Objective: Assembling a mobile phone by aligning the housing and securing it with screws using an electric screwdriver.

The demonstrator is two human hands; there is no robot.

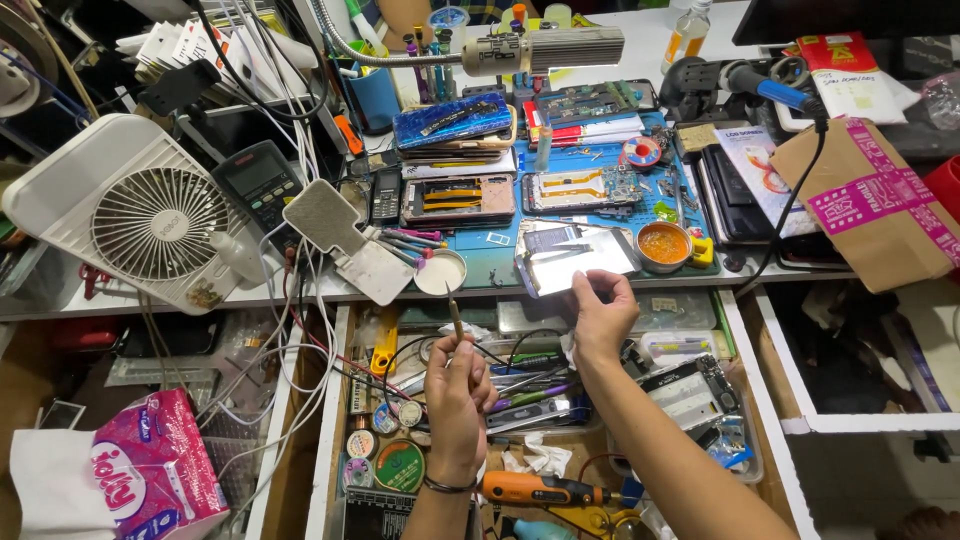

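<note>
My left hand [458, 400] is over the open drawer and grips a thin metal pick [455, 313] that points up toward the bench edge. At the front edge of the bench, my right hand [600, 315] pinches the near rim of a shiny phone panel [578, 257]. The panel lies on a blue work mat [500, 243], and light glares off its surface. Just left of it stands a small white round dish [440, 272]. On its right is a round tin of amber paste [663, 245].
A white desk fan [150, 215] sits at left with tangled cables beside it. Opened phones [458, 198] and parts fill the mat. The open drawer [520, 400] below holds tweezers, tins and an orange tool [540, 489]. A cardboard box [865, 200] lies at right, a tissue pack [150, 470] lower left.
</note>
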